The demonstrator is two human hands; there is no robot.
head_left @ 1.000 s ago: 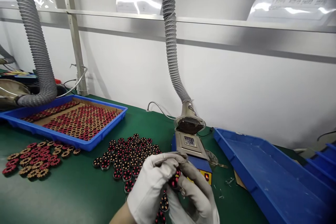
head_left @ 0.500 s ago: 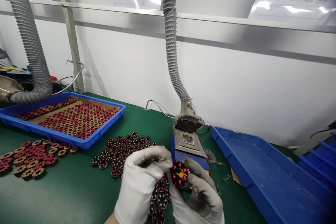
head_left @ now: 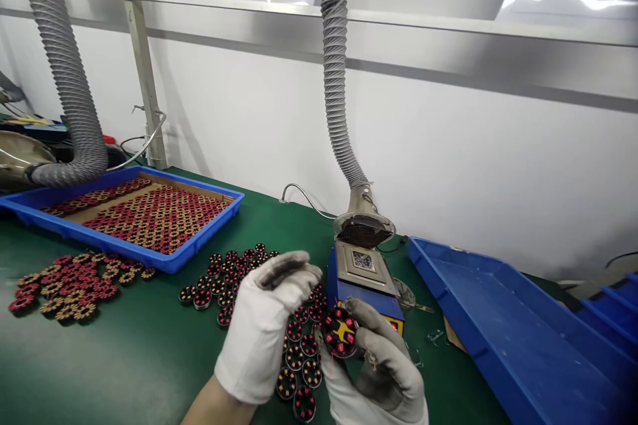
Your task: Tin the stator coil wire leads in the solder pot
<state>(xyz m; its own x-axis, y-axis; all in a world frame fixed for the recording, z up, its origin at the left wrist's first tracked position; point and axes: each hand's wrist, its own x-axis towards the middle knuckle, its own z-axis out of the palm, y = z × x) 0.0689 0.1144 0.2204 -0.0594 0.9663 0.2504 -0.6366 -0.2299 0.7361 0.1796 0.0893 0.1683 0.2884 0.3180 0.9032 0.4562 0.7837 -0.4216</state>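
A small round motor stator (head_left: pixel 341 332), with dark red coils round a yellow centre, is pinched between the gloved thumb and fingers of my right hand (head_left: pixel 376 362). Fine wire ends hang from its lower edge. My left hand (head_left: pixel 266 319), in a white glove, hovers just left of it, apart from the stator. Its fingers are bent and loosely spread, with nothing visible in them. Under and behind my hands lies a group of similar black-rimmed stators (head_left: pixel 294 356) on the green table.
A solder pot (head_left: pixel 366 272) with a blue body stands behind my right hand, under an extraction hose (head_left: pixel 335 73). An upright-rimmed blue tray (head_left: pixel 498 319) lies at right. At left are a blue tray (head_left: pixel 164 264) of stators and a loose pile of ring-shaped cores (head_left: pixel 74 285).
My left hand has let go of the stator's edge and moved up and left, its fingers loosening. My right hand still holds the stator in nearly the same place. The view has shifted slightly.
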